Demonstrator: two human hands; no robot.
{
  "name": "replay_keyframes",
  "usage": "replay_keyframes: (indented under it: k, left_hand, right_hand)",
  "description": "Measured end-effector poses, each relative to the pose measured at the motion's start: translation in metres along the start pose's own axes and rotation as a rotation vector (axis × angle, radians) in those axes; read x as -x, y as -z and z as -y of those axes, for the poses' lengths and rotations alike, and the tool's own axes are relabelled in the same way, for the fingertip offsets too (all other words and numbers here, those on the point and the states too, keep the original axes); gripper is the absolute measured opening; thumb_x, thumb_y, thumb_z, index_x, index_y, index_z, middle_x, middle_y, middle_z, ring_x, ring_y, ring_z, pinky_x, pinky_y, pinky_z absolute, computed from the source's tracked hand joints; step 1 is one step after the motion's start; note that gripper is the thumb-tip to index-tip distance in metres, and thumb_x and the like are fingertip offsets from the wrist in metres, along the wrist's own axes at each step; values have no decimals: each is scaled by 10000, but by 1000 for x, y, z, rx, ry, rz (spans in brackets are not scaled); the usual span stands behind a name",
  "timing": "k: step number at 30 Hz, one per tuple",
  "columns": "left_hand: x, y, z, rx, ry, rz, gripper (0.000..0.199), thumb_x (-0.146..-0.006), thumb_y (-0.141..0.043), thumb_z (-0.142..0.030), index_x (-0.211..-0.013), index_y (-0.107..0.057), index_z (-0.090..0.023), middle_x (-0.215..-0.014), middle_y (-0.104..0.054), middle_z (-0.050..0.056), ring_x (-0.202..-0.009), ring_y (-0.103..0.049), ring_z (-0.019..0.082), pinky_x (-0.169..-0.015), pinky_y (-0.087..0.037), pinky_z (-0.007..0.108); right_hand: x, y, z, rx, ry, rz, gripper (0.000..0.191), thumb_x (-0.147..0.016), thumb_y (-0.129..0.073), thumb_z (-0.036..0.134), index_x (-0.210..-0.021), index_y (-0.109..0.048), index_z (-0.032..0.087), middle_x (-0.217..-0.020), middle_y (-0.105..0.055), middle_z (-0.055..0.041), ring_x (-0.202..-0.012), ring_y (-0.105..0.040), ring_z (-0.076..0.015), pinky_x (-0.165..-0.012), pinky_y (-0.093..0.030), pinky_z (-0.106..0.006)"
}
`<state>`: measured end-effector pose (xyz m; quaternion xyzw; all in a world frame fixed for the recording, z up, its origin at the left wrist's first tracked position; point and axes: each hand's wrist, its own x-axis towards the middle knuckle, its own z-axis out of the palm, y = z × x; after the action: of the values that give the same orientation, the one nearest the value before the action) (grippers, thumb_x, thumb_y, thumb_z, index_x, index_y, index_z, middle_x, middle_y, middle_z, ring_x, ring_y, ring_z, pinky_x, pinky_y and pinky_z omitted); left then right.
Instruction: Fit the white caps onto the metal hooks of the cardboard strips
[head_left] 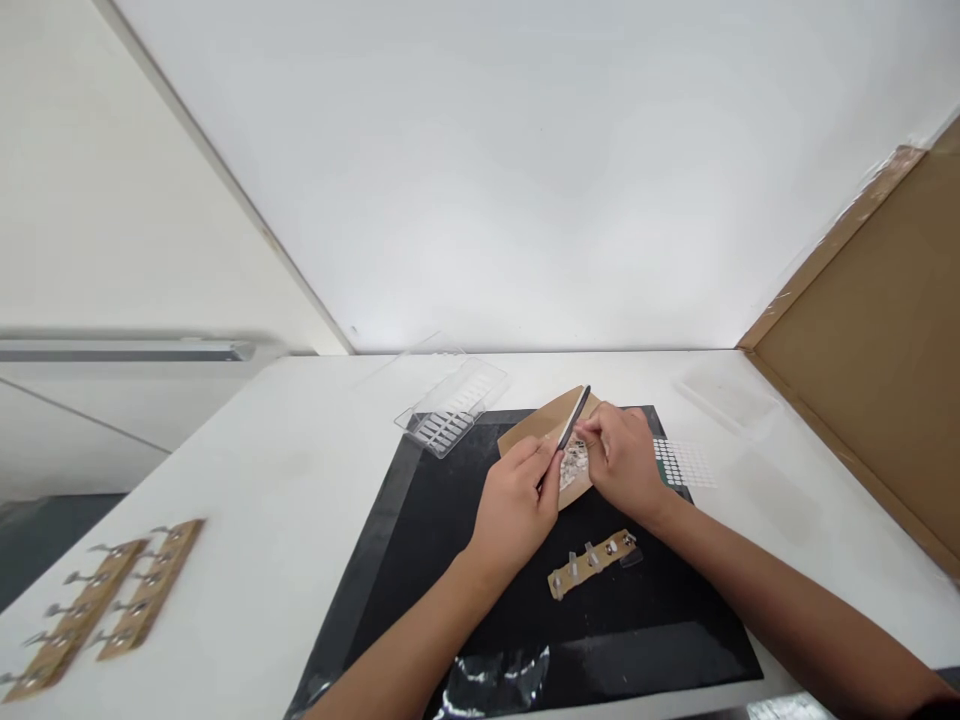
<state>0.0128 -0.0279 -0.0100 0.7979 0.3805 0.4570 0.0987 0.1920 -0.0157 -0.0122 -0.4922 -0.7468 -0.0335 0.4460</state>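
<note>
My left hand [523, 480] is closed round the lower end of a slim black-and-white stick [574, 416], which points up and away. My right hand [621, 455] is close beside it, thumb and fingers pinched together near the stick; whatever they hold is too small to make out. Beneath both hands lies a brown paper tray [536, 425] with many small pale and shiny bits [574, 463] in it, partly covered by the hands. Nearer me on the black mat [450, 530] rests a short tan strip [592, 564] with clear pieces standing on it.
Behind the mat's left corner sits an open clear plastic case [454, 405] with white pieces in rows. A sheet of white dots [686, 464] and a clear lid [727, 395] lie at right. Two wooden strips with metal pegs [150, 590] are far left. Cardboard [877, 350] stands at right.
</note>
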Motion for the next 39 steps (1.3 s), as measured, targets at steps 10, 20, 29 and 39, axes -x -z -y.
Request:
replay_keyframes:
  k: [10,20,29,39]
  left_hand:
    - [-1,2,-3,37,7,8,202,-1064,-548,-159,-1049,-749,-159,-806,-673,44,-717,-646,158,-671,-518,268]
    - [1,1,-1,-3,-14,22,215,-1078,-519,-162,-1060,-732,-149,-796,-629,40,-719,-619,162,-674,-509,272]
    - [0,-1,0,-33,-44,13,197,-1067,-534,-142,-1085,-729,-125,-795,-635,41,-726,-641,170,-664,-511,269]
    - [0,0,-3,0,-16,15,199,-1067,-534,-142,-1075,-732,-151,-815,-665,43,-723,-648,159,-669,-529,264]
  right_hand:
    - [-1,2,3,-61,15,26,245,-1058,-557,204,-825,-490,236,-753,-679,17,-702,-637,-181,-747,-342,-364]
    - [-2,4,2,-23,16,23,238,-1065,-553,193,-833,-523,235,-751,-733,17,-675,-662,-173,-752,-339,-375]
    - [-2,5,0,-14,-15,6,257,-1061,-574,204,-807,-539,231,-777,-765,9,-675,-679,-172,-711,-328,-361]
    - [0,5,-1,3,-22,21,271,-1060,-580,232,-789,-557,238,-785,-778,1,-670,-670,-178,-716,-382,-362]
